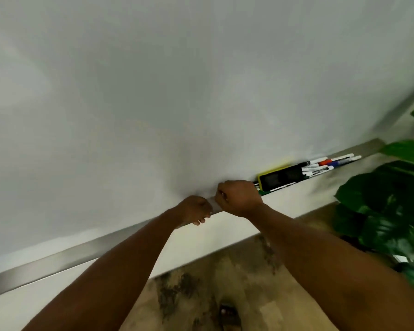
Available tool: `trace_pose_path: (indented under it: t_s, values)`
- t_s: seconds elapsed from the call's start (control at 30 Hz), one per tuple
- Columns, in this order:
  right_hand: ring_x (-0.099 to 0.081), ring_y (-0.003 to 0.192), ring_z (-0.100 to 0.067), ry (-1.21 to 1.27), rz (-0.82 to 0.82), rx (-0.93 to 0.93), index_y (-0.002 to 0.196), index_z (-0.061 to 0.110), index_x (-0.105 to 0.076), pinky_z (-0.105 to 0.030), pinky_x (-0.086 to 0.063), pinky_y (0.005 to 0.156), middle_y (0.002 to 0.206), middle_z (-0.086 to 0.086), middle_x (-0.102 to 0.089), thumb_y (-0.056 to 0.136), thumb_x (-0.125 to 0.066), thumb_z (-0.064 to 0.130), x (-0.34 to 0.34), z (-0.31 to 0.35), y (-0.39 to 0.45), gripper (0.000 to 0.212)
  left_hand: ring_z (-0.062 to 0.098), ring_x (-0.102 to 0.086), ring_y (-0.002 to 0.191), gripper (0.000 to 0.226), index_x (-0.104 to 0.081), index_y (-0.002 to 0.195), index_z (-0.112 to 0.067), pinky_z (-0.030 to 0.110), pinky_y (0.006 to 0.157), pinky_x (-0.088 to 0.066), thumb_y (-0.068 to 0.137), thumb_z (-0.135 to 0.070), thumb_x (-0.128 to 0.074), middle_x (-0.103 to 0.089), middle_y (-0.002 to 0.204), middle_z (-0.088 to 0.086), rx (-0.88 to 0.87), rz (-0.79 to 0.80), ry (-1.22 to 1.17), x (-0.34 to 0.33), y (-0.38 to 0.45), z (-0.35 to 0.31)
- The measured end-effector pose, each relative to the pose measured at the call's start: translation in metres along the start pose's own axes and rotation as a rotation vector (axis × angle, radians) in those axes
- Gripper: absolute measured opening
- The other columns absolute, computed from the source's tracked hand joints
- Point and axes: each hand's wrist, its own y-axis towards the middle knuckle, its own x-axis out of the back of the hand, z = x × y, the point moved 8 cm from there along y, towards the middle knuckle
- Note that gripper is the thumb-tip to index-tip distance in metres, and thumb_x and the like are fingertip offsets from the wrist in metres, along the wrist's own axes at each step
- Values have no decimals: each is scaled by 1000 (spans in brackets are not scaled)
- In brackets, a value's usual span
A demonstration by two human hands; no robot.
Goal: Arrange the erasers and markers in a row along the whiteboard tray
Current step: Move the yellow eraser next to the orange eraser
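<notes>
From the head camera, both arms reach to the whiteboard tray [58, 258], a brushed metal ledge running along the bottom edge of the whiteboard [153, 91]. The left hand [194, 210] rests on the tray's front lip with its fingers [199, 221] curled down over the edge; whether they pinch anything cannot be told. The right hand [238, 198] sits just beside it, clenched in a loose fist over the tray, and what it holds, if anything, is hidden under the knuckles.

The work looks barely begun. Everything sits bunched toward the tray's right end: a black eraser [281, 176] with a yellow edge lies propped over a heap of markers [325, 163], which overlap one another instead of lying end to end. The long stretch of tray left of the hands shows nothing on it. Spreading the pile into a single row is still to do.

The markers are slim white barrels with black, red and blue caps; a bit of green shows just under the eraser's near end. A leafy plant [380, 211] stands near the right end.
</notes>
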Motion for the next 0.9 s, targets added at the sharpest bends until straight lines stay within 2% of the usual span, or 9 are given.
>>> trace_pose_path:
  t_s: [0.2, 0.3, 0.4, 0.5, 0.6, 0.67, 0.73, 0.8, 0.9]
  values:
    - [-61, 62, -32, 23, -81, -283, 70, 15, -56, -33, -41, 51, 71, -6, -63, 84, -55, 33, 32, -92, -21, 23, 18, -57, 62, 21, -64, 104, -4, 22, 56, -48, 92, -20, -58, -64, 86, 13, -93, -36, -46, -50, 29, -54]
    - [-60, 64, -36, -10, -119, -474, 71, 14, -53, -35, -42, 53, 73, -8, -63, 88, -50, 33, 45, -139, -31, 26, 21, -52, 57, 9, -64, 89, -4, 25, 53, -45, 90, -9, -57, -59, 80, 18, -118, -32, -133, -68, 41, -75]
    - [-59, 65, -34, 24, -153, -642, 75, 14, -53, -32, -43, 55, 75, -7, -61, 90, -44, 34, 52, -179, -41, 27, 26, -51, 63, 14, -62, 73, -10, 33, 64, -44, 86, -10, -59, -56, 75, 15, -131, -47, -118, -78, 50, -90]
    - [-60, 71, -29, 123, -182, -851, 89, 15, -57, -35, -52, 63, 86, -7, -61, 93, -41, 38, 52, -214, -53, 28, 25, -50, 59, 17, -58, 68, -13, 32, 65, -41, 83, -22, -57, -54, 72, 13, -139, -104, -58, -84, 60, -99]
    - [-61, 95, -35, 216, -132, -1023, 114, 13, -57, -41, -50, 79, 112, -15, -60, 94, -40, 43, 39, -241, -65, 40, 30, -48, 55, 20, -57, 70, -10, 31, 60, -39, 87, -20, -57, -51, 69, 20, -118, -138, -115, -89, 69, -104]
    - [-56, 110, -38, 276, -46, -1076, 128, 10, -50, -44, -46, 90, 127, -20, -52, 96, -40, 45, 24, -253, -71, 49, 40, -56, 59, 21, -62, 83, -1, 35, 60, -47, 88, -20, -56, -56, 75, 30, -106, -162, -134, -94, 77, -107]
    - [-53, 115, -40, 319, -8, -1067, 131, 9, -48, -45, -43, 96, 131, -24, -49, 97, -41, 44, 12, -257, -72, 50, 32, -56, 56, 21, -63, 86, -2, 39, 64, -53, 87, -22, -54, -58, 67, 16, -106, -194, -125, -98, 79, -110]
    - [-52, 114, -41, 371, -37, -1027, 125, 9, -52, -43, -43, 96, 127, -25, -52, 98, -41, 40, 7, -254, -69, 43, 23, -51, 49, 17, -60, 79, -8, 35, 61, -49, 89, -21, -54, -49, 59, 5, -104, -196, -150, -102, 79, -111]
    - [-55, 106, -39, 423, -73, -995, 117, 8, -58, -41, -44, 91, 118, -24, -58, 99, -38, 37, 5, -251, -64, 39, 17, -45, 41, 14, -54, 78, -11, 32, 57, -41, 91, -17, -53, -42, 58, 4, -94, -200, -191, -106, 80, -114]
